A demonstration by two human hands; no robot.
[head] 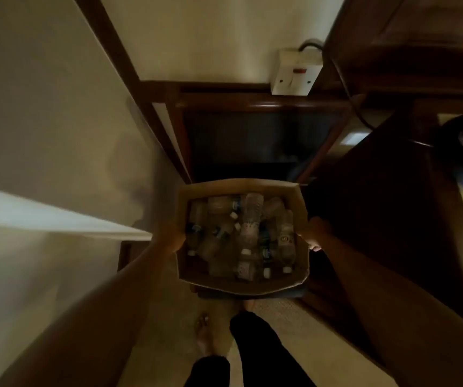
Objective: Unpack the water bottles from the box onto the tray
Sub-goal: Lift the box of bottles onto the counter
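Note:
An open cardboard box (pixel 298 203) is held in front of me above the floor, in dim light. Several clear plastic water bottles (pixel 248 233) with white caps lie jumbled inside it. My left hand (pixel 170 237) grips the box's left wall. My right hand (pixel 312 233) grips its right wall, fingers curled under the edge. No tray is in view.
A dark wooden cabinet (pixel 252 141) with a dark opening stands just beyond the box. A white wall socket (pixel 294 76) with a cable sits above it. Dark wooden furniture (pixel 392 205) fills the right side. A pale wall is on the left; my bare feet stand on the light floor (pixel 294 331).

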